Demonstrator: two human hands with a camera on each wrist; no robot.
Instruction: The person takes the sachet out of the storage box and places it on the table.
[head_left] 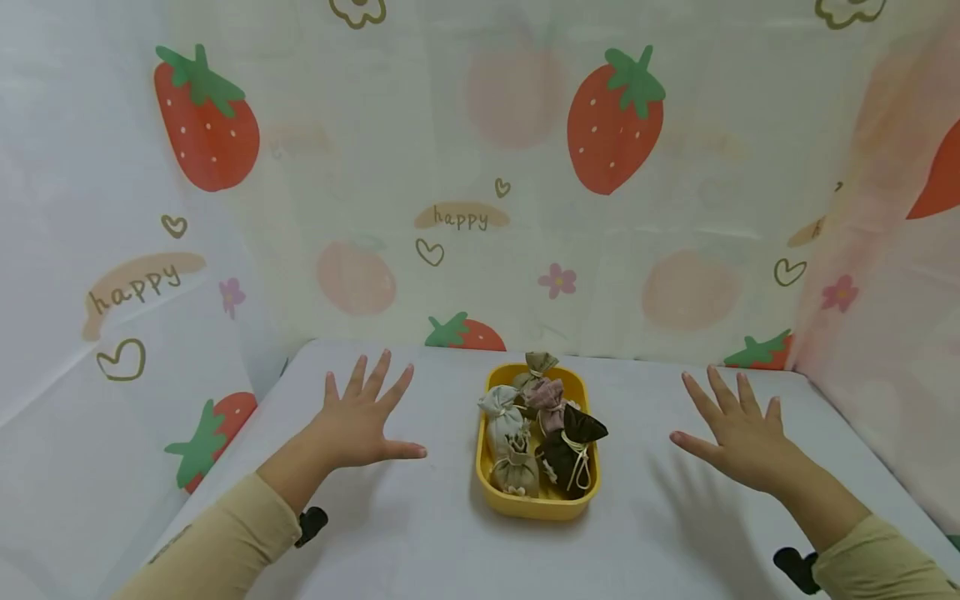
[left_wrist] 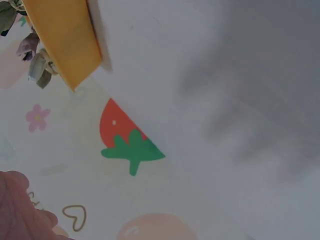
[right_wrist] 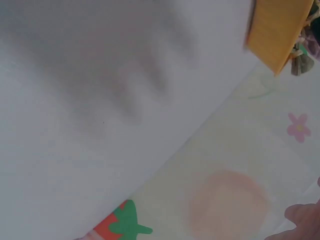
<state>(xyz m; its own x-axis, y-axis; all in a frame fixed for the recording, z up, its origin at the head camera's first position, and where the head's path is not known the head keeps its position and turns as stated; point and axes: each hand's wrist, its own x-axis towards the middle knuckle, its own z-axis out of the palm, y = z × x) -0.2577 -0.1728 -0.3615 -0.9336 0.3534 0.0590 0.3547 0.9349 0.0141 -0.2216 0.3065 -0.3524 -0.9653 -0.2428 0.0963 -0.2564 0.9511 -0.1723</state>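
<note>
In the head view my left hand (head_left: 358, 423) is held over the left of the table, fingers spread wide and holding nothing. My right hand (head_left: 738, 437) hovers likewise on the right, its fingers fanned out and its shadow on the tabletop. Between them stands a yellow tray (head_left: 536, 507) filled with small drawstring pouches. A white pouch (head_left: 501, 412) and a beige pouch (head_left: 516, 471) lie along its left side. The dark pouch (head_left: 570, 454) leans at the right. Behind it are a mauve pouch (head_left: 550, 404) and an olive pouch (head_left: 537, 368).
The white tabletop (head_left: 420, 542) reaches back to a curtain (head_left: 480, 150) printed with strawberries, hearts and flowers. More of this cloth hangs at the left and right. Black wrist-worn pieces stick out near both sleeves (head_left: 225, 533).
</note>
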